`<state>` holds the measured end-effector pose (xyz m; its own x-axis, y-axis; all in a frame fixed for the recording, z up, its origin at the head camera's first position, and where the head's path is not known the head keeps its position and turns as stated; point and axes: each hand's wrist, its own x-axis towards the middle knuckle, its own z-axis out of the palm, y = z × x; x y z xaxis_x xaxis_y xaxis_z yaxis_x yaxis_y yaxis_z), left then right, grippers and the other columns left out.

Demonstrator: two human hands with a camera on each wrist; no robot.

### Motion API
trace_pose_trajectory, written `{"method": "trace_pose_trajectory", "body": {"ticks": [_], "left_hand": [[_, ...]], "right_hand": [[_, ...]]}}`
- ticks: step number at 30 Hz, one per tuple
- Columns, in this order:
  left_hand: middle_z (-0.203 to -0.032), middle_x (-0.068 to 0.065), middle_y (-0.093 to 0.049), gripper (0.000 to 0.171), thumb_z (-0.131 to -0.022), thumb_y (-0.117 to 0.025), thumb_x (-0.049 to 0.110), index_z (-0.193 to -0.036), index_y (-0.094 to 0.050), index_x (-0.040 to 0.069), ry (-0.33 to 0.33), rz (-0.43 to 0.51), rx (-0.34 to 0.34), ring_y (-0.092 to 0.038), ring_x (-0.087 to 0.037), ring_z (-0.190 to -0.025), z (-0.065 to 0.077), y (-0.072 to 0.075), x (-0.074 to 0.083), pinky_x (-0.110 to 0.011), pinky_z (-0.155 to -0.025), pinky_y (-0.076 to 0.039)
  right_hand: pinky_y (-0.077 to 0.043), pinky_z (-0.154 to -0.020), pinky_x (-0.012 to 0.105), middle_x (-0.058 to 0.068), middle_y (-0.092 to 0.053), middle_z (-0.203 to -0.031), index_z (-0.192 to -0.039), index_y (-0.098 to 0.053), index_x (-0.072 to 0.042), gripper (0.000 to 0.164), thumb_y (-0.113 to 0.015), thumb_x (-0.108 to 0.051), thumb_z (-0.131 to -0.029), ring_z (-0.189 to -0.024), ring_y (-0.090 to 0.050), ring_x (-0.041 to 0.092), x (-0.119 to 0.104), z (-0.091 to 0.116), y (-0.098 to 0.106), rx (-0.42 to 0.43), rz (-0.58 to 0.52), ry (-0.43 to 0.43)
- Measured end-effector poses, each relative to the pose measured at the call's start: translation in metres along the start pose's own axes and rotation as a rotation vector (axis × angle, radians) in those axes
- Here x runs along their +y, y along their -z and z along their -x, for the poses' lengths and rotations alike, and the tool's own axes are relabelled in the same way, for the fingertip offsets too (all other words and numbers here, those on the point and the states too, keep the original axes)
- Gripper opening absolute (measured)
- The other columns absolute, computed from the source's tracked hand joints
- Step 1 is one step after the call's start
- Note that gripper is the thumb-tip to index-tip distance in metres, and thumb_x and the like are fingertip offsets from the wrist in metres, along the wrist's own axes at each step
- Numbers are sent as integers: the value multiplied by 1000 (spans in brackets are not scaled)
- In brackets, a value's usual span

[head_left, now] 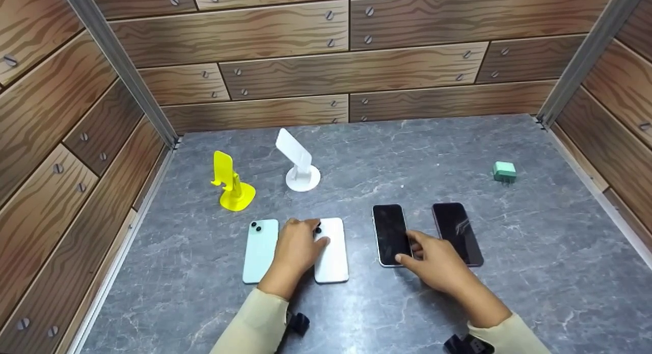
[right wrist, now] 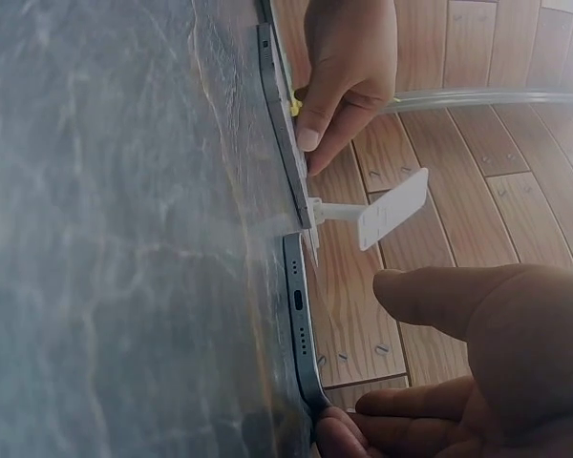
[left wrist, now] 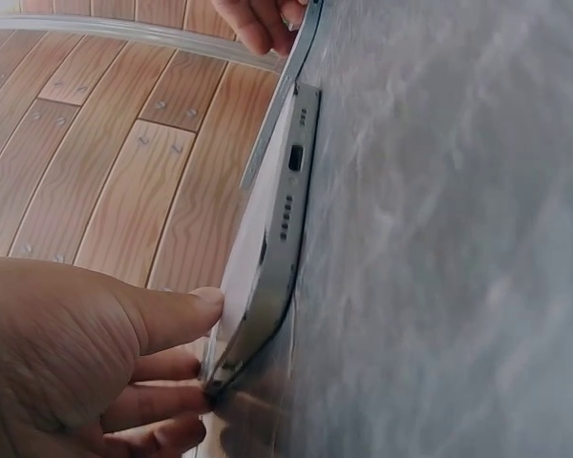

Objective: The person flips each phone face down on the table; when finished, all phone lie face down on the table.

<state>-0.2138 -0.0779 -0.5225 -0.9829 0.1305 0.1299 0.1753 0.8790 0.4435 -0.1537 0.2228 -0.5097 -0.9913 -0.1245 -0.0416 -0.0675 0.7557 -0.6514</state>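
So the thing that matters here is which edge each hand is on. The left hand (head_left: 295, 247) is at the upper left edge of the white phone (head_left: 332, 262), which lies back up just to the right of those fingers. Its long axis points away from the person, camera end far. The thumb is over the back near the lenses and the fingers are by the edge; honestly can't tell from the wrist view whether that's a proper pinch or only a touch.

The right hand (head_left: 438, 262) kinda mirrors that. Its fingers touch the right edge of the silver-framed phone (head_left: 391, 232), screen up, so that phone lies to their left, long axis also running away. Fingers are loosely spread and the thumb stands off the glass, so nothing's gripped there.

Edges-wise: the mint-green phone (head_left: 260, 257) is just left of the left hand, pretty tight, and the dark-framed phone (head_left: 453, 221) is partly behind the right hand. Between the two touched phones there's a wider strip of gray marbled tabletop (head_left: 360, 242). Beyond the phones stand the white phone stand (head_left: 294, 149) and the yellow phone stand (head_left: 237, 197), with some tabletop in between.
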Motion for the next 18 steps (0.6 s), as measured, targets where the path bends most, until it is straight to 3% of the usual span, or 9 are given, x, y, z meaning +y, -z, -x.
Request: {"method": "trace_pose_trajectory", "body": {"ticks": [4,7,14,18], "left_hand": [[-122,-17,-81,63,-91,-89,37,-139,-72,1,-12,-43,49,-69,-38,-116,2,-3,8,-52,-101,-56],[-127,-18,-79,73,-89,-89,39,-145,-66,-1,-65,-14,58,-66,-38,-121,3,-5,17,-53,-105,-53],[-134,-14,-77,85,-86,-91,47,-150,-61,1,-259,-21,-35,-64,-33,-128,7,-18,46,-48,-113,-50],[-126,-9,-80,81,-83,-93,51,-144,-67,5,-342,-56,-75,-66,-28,-120,10,-28,62,-45,-107,-52]], "right_hand": [[-62,-98,55,27,-76,-127,-152,-58,5,70,-81,-34,-99,-112,-79,38,0,1,1,-1,1,3],[-62,-98,55,26,-77,-126,-152,-58,4,70,-82,-34,-99,-112,-79,37,1,1,2,-2,-3,-2],[-62,-97,54,25,-78,-123,-151,-59,6,74,-86,-32,-94,-109,-79,36,2,1,1,-3,-22,-9],[-63,-96,55,26,-78,-123,-151,-58,7,75,-87,-31,-93,-109,-79,37,2,0,0,-5,-28,-5]]}}
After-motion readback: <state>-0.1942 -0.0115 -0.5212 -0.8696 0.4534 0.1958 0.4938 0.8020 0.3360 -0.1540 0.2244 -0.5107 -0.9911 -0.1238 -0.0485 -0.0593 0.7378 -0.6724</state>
